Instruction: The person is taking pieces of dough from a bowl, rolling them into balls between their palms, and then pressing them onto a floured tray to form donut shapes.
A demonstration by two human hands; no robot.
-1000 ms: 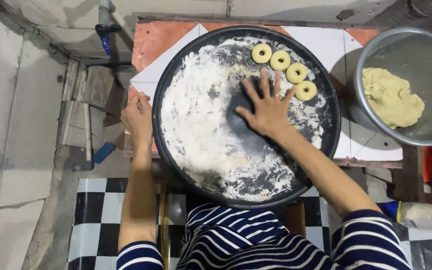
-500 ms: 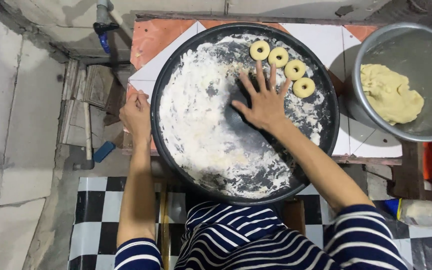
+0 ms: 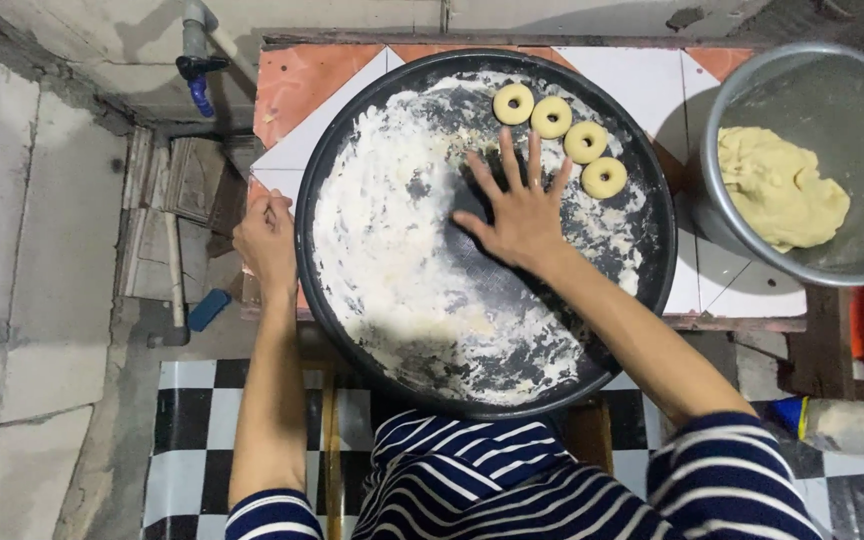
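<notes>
A large round black tray (image 3: 337, 150) dusted with white flour fills the middle of the head view. Several ring-shaped pieces of pale dough (image 3: 558, 131) lie in a curved row along its far right rim. My right hand (image 3: 519, 212) is flat on the tray's floured surface with fingers spread, just below the dough rings. At the tray's left rim is my left hand (image 3: 267, 244), its fingers curled against the edge; the grip itself is hidden.
A metal bowl (image 3: 742, 95) with a lump of pale dough (image 3: 778, 188) stands to the tray's right. The tray sits on a small tiled table (image 3: 292, 85). A blue tap (image 3: 198, 70) is at the back left; checkered floor lies below.
My right hand has slid slightly across the floured surface, fingers still spread. The left hand stays at the tray's rim.
</notes>
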